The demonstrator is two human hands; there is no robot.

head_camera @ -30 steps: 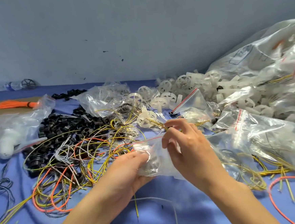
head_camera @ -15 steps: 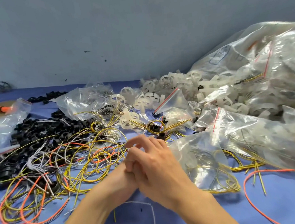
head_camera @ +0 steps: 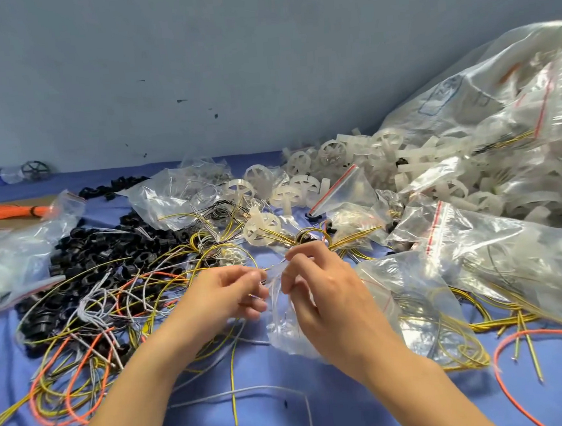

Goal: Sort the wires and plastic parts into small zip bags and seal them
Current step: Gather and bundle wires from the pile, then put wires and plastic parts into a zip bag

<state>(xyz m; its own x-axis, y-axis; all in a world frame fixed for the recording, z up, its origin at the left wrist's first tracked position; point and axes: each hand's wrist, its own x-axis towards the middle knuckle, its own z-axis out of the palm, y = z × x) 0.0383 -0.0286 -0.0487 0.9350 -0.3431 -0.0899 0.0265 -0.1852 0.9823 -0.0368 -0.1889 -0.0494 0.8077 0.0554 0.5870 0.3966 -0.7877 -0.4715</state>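
A small clear zip bag (head_camera: 281, 323) hangs between my two hands above the blue cloth. My left hand (head_camera: 227, 296) pinches its top edge from the left, and my right hand (head_camera: 316, 290) pinches the same edge from the right. What is inside the bag is hard to make out. A tangle of yellow, orange and grey wires (head_camera: 89, 315) lies left of my hands. Black plastic rings (head_camera: 107, 246) are heaped behind the wires. White plastic wheels (head_camera: 291, 185) are piled at the back.
Filled zip bags (head_camera: 498, 263) lie heaped on the right, one with yellow wire coils (head_camera: 450, 334) beside my right wrist. A large clear sack (head_camera: 499, 101) rises at the far right. More bags (head_camera: 10, 254) sit at the left, with an orange wire bundle (head_camera: 7, 211) behind.
My hands were clasped together low over the cloth half a second ago; now they are apart and raised, holding a small bag's top edge between them. The camera has swung slightly.
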